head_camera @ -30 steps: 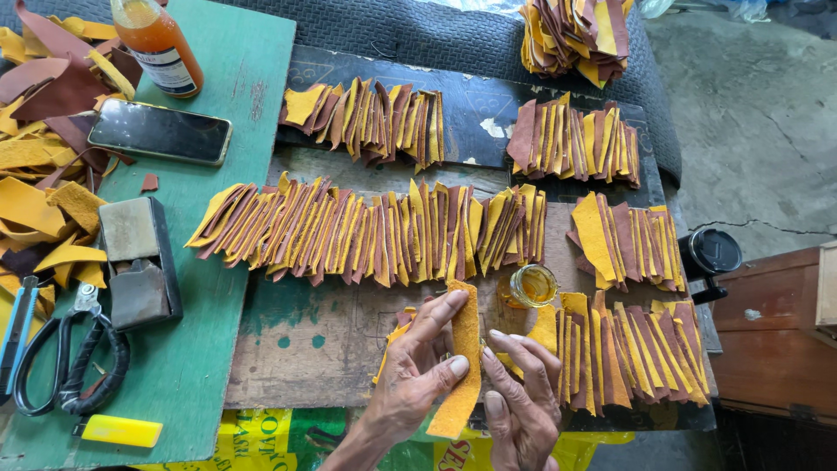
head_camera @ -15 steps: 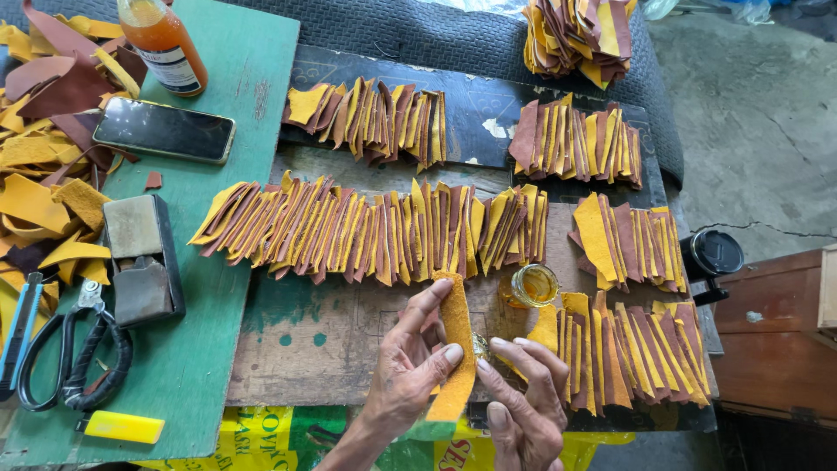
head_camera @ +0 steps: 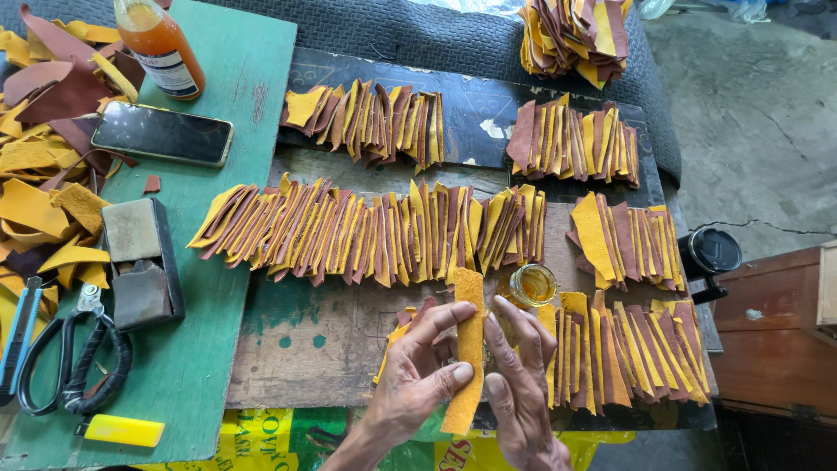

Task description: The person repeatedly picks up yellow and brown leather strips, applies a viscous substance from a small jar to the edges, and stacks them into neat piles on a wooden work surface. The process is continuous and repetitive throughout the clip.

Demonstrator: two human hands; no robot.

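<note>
From the head camera, looking down: the left hand [head_camera: 418, 371] pinches a yellow strip [head_camera: 466, 349] of suede-like leather, thumb on its near edge and index finger curled over its upper part, so the strip stands almost upright between the two hands. The right hand [head_camera: 519, 384] lies just beside it, fingers [head_camera: 523, 327] stretched out and close together, their tips touching or nearly touching the strip's right edge; I cannot tell whether they grip it.

Just beyond the right fingertips sits a small glass jar [head_camera: 533, 283] of amber liquid. To the right of those fingers a row of yellow and brown strips [head_camera: 628, 353] lies fanned on the tabletop [head_camera: 314, 340], overlapping like shingles. Beyond both hands runs a long row [head_camera: 366, 231] of the same strips, with two shorter rows farther off and a loose heap [head_camera: 575, 35] at the far edge.

Well to the left of the left fingers lies a green mat [head_camera: 218, 288]. On it are a dark block [head_camera: 139, 262], scissors [head_camera: 74, 366], a yellow lighter [head_camera: 122, 430], a phone [head_camera: 161, 133] and an orange bottle [head_camera: 161, 48]. Leather scraps [head_camera: 39, 201] are piled at the mat's left edge. A black round lid [head_camera: 711, 251] sits well off to the right, past the strips.
</note>
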